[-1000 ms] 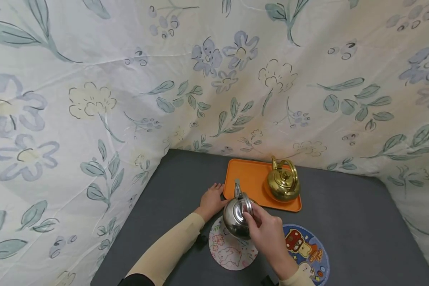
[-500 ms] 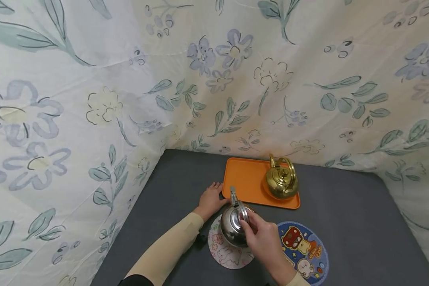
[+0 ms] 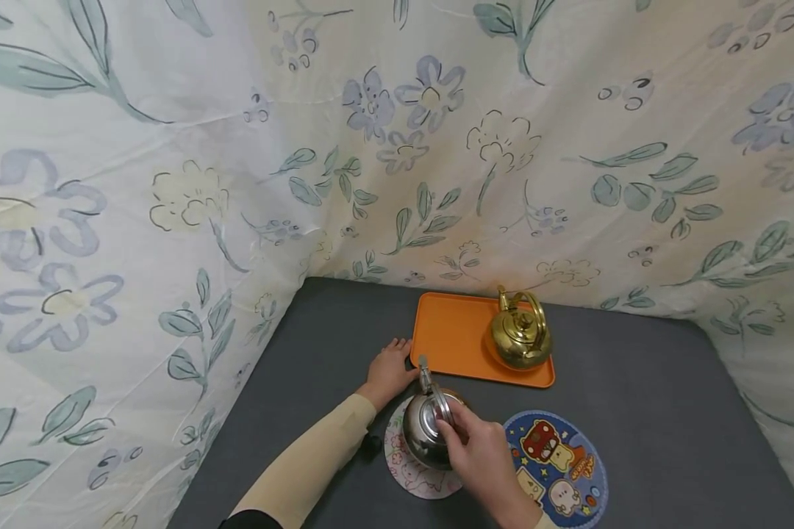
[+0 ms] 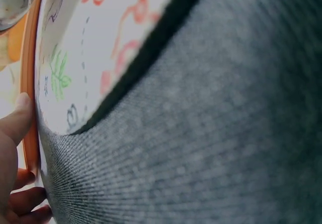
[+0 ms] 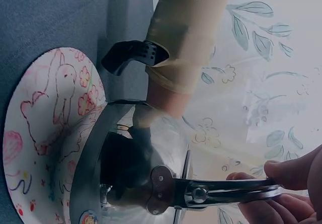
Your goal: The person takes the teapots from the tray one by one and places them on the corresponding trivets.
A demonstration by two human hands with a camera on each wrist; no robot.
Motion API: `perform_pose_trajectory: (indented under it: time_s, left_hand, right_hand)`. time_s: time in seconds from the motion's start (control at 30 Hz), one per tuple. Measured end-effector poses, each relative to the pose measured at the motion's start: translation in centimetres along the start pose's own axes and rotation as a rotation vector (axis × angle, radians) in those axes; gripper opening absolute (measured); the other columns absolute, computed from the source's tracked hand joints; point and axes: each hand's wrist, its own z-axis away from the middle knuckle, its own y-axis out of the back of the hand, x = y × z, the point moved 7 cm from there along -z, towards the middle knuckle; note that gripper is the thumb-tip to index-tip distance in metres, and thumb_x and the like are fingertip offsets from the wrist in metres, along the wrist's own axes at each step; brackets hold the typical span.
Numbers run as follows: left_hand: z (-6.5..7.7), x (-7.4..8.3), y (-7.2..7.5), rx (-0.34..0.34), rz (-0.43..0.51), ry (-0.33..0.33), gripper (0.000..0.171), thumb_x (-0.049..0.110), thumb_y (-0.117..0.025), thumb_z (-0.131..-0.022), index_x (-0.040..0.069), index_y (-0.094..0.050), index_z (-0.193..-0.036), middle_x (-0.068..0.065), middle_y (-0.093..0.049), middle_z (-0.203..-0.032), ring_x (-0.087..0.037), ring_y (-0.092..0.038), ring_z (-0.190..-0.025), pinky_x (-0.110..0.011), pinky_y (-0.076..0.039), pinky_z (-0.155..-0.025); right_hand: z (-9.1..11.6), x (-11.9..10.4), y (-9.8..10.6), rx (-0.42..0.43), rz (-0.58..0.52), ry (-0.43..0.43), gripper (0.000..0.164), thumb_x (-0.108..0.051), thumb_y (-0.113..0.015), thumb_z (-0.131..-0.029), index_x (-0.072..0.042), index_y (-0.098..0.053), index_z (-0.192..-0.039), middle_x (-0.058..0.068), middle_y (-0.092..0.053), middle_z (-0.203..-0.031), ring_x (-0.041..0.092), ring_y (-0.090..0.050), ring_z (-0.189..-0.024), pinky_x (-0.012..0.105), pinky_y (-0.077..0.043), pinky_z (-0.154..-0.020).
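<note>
A silver kettle (image 3: 423, 437) is over a round white mat with pink drawings (image 3: 423, 481). My right hand (image 3: 481, 450) grips its raised handle, thumb on one side and fingers on the other, as the right wrist view shows of the handle (image 5: 236, 190). Whether the kettle's base touches the mat I cannot tell. At the near left corner of an orange tray (image 3: 446, 334), my left hand (image 3: 390, 372) rests with its fingers spread. In the left wrist view the thumb touches the tray's rim (image 4: 31, 78).
A brass kettle (image 3: 521, 338) stands on the tray's right half. To the right of my right hand lies a round blue mat with cartoon figures (image 3: 562, 470). Flower-printed cloth (image 3: 344, 147) hangs behind and to the left of the dark grey table (image 3: 635, 389).
My right hand has brought the silver kettle nearer to me and slightly left, from beside the tray's near edge to farther over the white mat. My left hand stays at the tray's corner.
</note>
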Motion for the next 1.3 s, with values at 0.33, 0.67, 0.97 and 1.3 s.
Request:
perform_pose_trajectory:
  time_s: [0.33, 0.67, 0.97, 1.3]
  left_hand:
    - [0.3, -0.2, -0.2, 0.001, -0.005, 0.008, 0.078, 0.052, -0.073, -0.089, 0.013, -0.047, -0.152, -0.009, -0.050, -0.154, -0.027, -0.041, -0.147, -0.049, -0.044, -0.112]
    - [0.5, -0.8, -0.3, -0.015, 0.033, 0.010, 0.085, 0.060, -0.071, -0.086, 0.013, -0.047, -0.153, -0.008, -0.048, -0.155, -0.027, -0.039, -0.148, -0.051, -0.043, -0.113]
    - [0.6, -0.7, 0.0, -0.021, 0.031, 0.015, 0.086, 0.063, -0.070, -0.086, 0.014, -0.047, -0.153, -0.007, -0.048, -0.155, -0.027, -0.040, -0.147, -0.051, -0.044, -0.112]
    - [0.6, -0.7, -0.1, -0.009, 0.015, 0.014, 0.082, 0.055, -0.074, -0.086, 0.012, -0.049, -0.152, -0.008, -0.050, -0.154, -0.027, -0.041, -0.147, -0.049, -0.044, -0.112]
  right_hand:
    - [1.1, 0.1, -1.1, -0.002, -0.015, 0.008, 0.030, -0.004, -0.082, -0.082, -0.005, -0.074, -0.110, 0.004, -0.079, -0.088, 0.004, -0.073, -0.077, 0.011, -0.055, -0.060]
    - [1.6, -0.5, -1.9, -0.014, -0.046, -0.039, 0.030, -0.001, -0.082, -0.081, -0.005, -0.074, -0.110, 0.006, -0.079, -0.091, 0.009, -0.075, -0.080, 0.015, -0.057, -0.062]
    - [1.7, -0.5, -2.3, -0.038, -0.009, -0.041, 0.030, -0.004, -0.080, -0.084, -0.002, -0.073, -0.114, 0.011, -0.079, -0.097, 0.016, -0.076, -0.085, 0.021, -0.060, -0.065]
    - [1.5, -0.4, -1.6, -0.015, -0.057, 0.008, 0.037, -0.017, -0.081, -0.087, -0.005, -0.071, -0.121, 0.011, -0.078, -0.104, 0.018, -0.076, -0.091, 0.016, -0.059, -0.067]
